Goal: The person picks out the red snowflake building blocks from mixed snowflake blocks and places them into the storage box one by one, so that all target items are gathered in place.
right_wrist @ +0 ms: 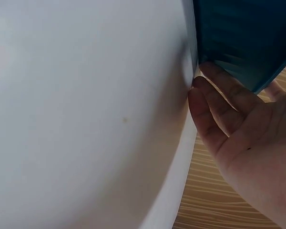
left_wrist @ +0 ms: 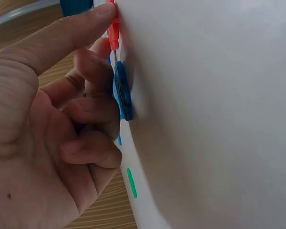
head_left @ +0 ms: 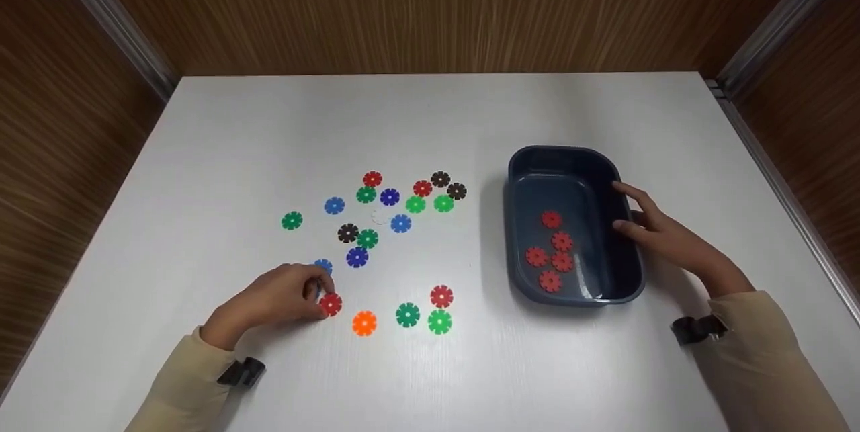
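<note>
Blue bin [head_left: 547,193], five red discs [head_left: 558,238] inside, right hand [head_left: 665,234] gripping it

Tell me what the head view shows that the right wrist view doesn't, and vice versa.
Only the head view: the left hand pinching a red disc, the loose discs on the table, and five red discs in the tub.
Only the right wrist view: the right palm.
Both: the right hand touching the tub, and the table.
</note>
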### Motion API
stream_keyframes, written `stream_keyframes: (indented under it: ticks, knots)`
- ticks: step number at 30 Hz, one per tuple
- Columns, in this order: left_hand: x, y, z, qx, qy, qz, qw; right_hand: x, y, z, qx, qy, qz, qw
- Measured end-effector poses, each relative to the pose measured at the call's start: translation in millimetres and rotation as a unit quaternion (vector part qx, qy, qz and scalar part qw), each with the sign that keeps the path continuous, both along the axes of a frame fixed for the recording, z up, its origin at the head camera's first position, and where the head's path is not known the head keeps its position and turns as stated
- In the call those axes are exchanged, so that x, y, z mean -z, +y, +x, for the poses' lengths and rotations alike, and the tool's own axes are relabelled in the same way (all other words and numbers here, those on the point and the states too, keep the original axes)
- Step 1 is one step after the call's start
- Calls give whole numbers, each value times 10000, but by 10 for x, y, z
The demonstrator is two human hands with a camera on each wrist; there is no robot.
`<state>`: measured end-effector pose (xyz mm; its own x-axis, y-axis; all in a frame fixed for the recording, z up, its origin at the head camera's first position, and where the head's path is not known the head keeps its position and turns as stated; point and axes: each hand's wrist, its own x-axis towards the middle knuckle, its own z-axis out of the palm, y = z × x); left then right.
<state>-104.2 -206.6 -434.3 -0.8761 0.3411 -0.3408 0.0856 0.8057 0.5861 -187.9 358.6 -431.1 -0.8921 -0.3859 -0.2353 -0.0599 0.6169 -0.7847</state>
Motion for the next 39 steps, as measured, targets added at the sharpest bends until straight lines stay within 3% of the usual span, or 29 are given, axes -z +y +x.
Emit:
stream_keyframes:
  ticks: [6, 13, 18, 25, 31, 39]
  knots:
    - [-4, 50, 17, 87, 446, -43, 9990, 5, 3, -1, 5, -13, -22, 10000]
    - [-45, 117, -31, -30, 474, -27, 9989, 6, 2, -7, 13, -48, 21, 10000]
    - [-143, 188, -157, -176, 320, 668, 9971, 12, 5, -5, 7, -41, -16, 10000]
    - [-308, 416, -360, -59, 172, 1427, 9896, 7, 0, -5, 7, 5, 32, 10000]
    - [-382, 707, -517, 206, 50, 1714, 9850, -10, -6, 4, 41, -32, 75, 10000]
    - [-441, 1076, -691, 719, 263, 1961, 9776, 9, 1, 2, 35, 38, 17, 10000]
